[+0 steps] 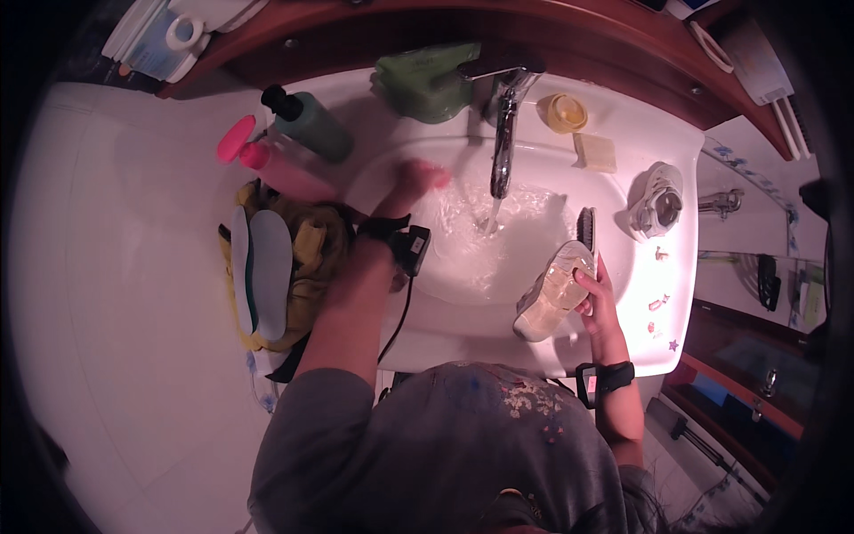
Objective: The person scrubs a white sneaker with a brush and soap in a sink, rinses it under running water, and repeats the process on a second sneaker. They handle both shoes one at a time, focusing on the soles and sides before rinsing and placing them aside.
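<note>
My right hand holds a light-coloured shoe together with a scrubbing brush, over the right side of a white washbasin. My left hand is blurred at the basin's left inner side, with something pinkish at its fingertips; whether it holds anything cannot be told. Between the hands, water runs from a chrome tap into rippling water in the bowl. A second light shoe rests on the right rim. Two insoles lie on a yellow-brown cloth item at the left.
A pink bottle, a dark green pump bottle and a green pouch stand along the basin's back left. Behind the bowl at right are a yellow round container and a bar of soap. A red-brown wooden shelf edges the back.
</note>
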`<move>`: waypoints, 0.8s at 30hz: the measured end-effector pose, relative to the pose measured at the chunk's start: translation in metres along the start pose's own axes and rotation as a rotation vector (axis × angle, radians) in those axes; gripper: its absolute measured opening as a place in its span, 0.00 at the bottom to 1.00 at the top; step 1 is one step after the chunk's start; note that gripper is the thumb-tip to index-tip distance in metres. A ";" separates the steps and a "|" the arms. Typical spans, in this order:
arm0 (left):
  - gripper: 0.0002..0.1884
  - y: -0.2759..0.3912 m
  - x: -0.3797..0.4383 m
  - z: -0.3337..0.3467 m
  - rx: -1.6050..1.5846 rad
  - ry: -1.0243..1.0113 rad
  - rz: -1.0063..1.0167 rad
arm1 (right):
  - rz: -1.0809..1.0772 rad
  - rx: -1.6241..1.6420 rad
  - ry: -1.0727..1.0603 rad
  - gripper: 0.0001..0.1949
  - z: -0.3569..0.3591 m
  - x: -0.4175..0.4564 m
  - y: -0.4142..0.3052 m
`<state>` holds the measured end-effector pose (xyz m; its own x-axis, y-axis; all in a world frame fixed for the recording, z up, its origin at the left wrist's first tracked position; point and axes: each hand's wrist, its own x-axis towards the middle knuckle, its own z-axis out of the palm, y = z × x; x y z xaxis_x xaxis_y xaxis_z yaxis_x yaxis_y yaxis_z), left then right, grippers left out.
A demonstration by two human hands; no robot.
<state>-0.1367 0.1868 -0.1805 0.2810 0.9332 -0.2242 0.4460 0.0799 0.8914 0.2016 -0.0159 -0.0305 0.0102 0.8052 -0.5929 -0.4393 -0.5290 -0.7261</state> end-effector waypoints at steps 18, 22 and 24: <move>0.11 0.012 -0.065 0.019 -0.701 0.605 -0.149 | -0.055 0.042 0.052 0.36 -0.012 -0.009 0.001; 0.11 0.016 -0.058 0.038 -0.784 0.416 -0.445 | -0.054 0.077 0.086 0.35 -0.019 -0.019 0.001; 0.11 -0.015 -0.039 0.049 -0.709 0.348 -0.497 | -0.064 0.111 0.080 0.36 -0.023 -0.022 0.001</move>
<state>-0.1130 0.1322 -0.2045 -0.1247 0.7776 -0.6163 -0.2085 0.5868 0.7824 0.2218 -0.0407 -0.0265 0.1112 0.8101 -0.5756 -0.5322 -0.4406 -0.7229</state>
